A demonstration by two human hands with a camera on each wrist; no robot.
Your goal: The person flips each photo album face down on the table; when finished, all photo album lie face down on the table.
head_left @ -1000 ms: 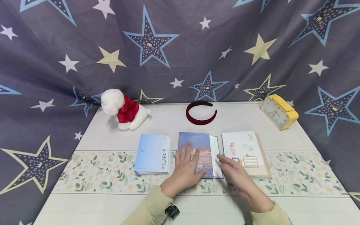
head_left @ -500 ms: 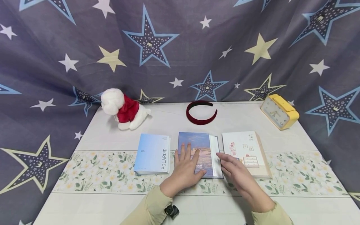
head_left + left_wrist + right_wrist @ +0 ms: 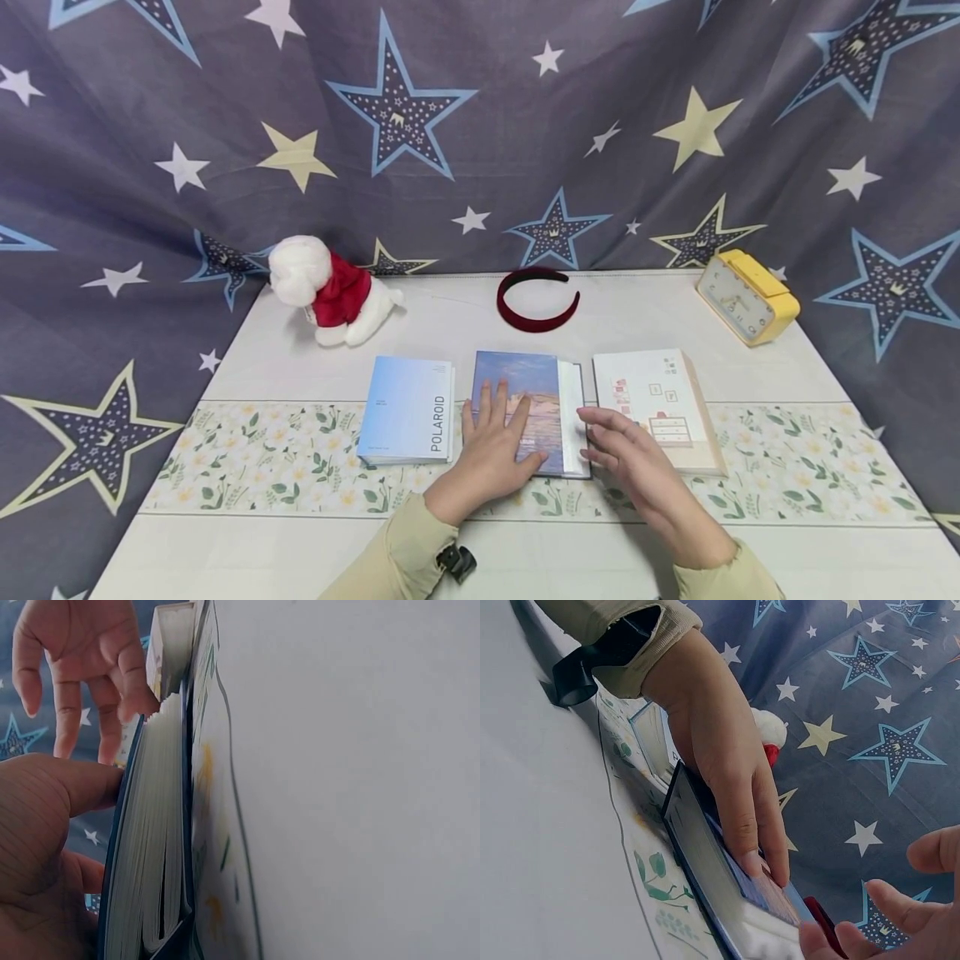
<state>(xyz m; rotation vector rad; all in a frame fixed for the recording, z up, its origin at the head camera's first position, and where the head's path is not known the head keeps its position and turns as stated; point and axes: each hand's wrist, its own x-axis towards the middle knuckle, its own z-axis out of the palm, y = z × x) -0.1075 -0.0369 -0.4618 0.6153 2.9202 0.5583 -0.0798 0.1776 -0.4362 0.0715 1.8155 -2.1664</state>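
A photo album (image 3: 517, 367) with a sea-and-cliff picture on its cover lies in the middle, its white page edges showing on the right. On that cover my left hand (image 3: 487, 450) rests flat, fingers spread; the left wrist view has its thumb beside the album's thick pages (image 3: 154, 825). Just right of the page edges, my right hand (image 3: 637, 462) has its fingers loosely bent and apart, gripping nothing. Whether a fingertip touches the pages I cannot tell. In the right wrist view the right hand (image 3: 900, 922) is partly cut off at the lower right.
Left of the album lies a light blue POLAROID album (image 3: 405, 408); right of it, a white book (image 3: 645, 379) with furniture drawings. Behind stand a plush dog (image 3: 341, 292) in red and a yellow clock (image 3: 742, 296), with a dark red headband (image 3: 536, 323) between them.
My right hand's fingers have spread apart at the album's right edge. The album has shifted very slightly left under my left hand, which stays flat on it.
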